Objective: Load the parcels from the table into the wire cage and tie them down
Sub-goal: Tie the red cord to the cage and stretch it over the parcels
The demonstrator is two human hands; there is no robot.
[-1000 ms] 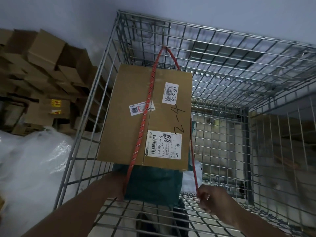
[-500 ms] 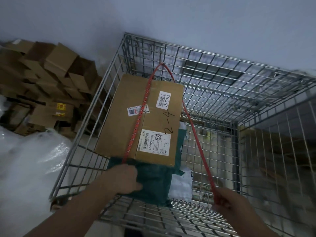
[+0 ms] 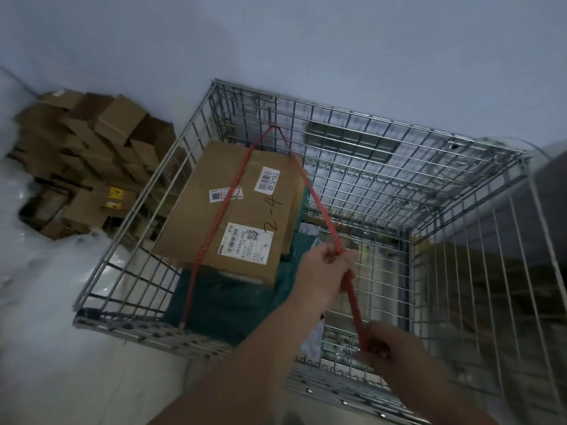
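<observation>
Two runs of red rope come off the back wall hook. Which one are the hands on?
The right-hand run, off the box's side. Left hand and right hand both grip it; the other lies slack across the box top.

The green parcel (image 3: 221, 299) lies mostly under the brown box (image 3: 233, 210), so only its near end shows. The small print on the box labels is too tiny to read. The red rope (image 3: 319, 207) slips inside the left hand (image 3: 325, 271) and the right hand (image 3: 395, 351), hiding that part. Both arms are cut off at 6 o'clock. The pile of boxes (image 3: 92, 161) at 9 o'clock is dim and blurry. The wire cage (image 3: 414, 154) runs off the edge at 4 o'clock.
</observation>
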